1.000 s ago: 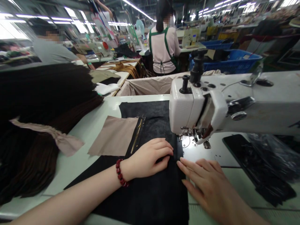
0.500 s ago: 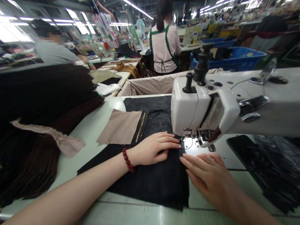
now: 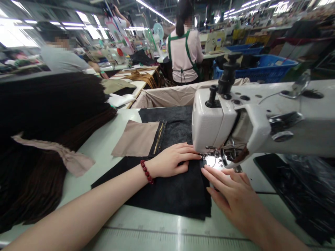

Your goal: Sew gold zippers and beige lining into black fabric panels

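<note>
We rest our unclenched left hand (image 3: 178,161) on the black fabric (image 3: 172,197) and lay our right hand (image 3: 232,193), fingers outstretched, at its edge near the sewing machine (image 3: 210,122).

A: what's the lighting like in there?
B: long strip lights (image 3: 155,13) overhead, plus super bright windows (image 3: 15,36) off to the left
A: furniture?
B: work surfaces (image 3: 213,55) going way back, pale blue fan (image 3: 158,30), big blue basket (image 3: 277,69) over right
</note>
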Tool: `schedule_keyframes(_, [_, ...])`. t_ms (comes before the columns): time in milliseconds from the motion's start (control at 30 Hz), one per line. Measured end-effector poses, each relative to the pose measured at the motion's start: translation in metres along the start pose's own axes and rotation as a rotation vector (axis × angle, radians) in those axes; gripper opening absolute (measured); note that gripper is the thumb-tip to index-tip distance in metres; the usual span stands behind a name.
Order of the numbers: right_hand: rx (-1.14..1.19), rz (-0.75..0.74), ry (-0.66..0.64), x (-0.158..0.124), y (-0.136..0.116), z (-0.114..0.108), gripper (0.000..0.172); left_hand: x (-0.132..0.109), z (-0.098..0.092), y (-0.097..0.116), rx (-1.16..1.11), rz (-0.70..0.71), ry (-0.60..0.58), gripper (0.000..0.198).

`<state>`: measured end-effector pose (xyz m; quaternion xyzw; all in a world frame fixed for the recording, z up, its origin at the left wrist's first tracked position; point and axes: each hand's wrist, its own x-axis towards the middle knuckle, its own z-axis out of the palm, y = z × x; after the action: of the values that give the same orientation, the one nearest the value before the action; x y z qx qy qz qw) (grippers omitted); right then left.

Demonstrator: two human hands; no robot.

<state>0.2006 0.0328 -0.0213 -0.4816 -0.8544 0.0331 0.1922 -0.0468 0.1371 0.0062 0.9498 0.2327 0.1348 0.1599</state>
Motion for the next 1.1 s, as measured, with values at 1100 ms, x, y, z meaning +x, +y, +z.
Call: schedule_keyframes(1100, [-0.089,-0.048,-0.005,-0.024,0.019,0.01,0.048,-0.021,0.033,0.061,0.132,-0.295,0.081,0.048])
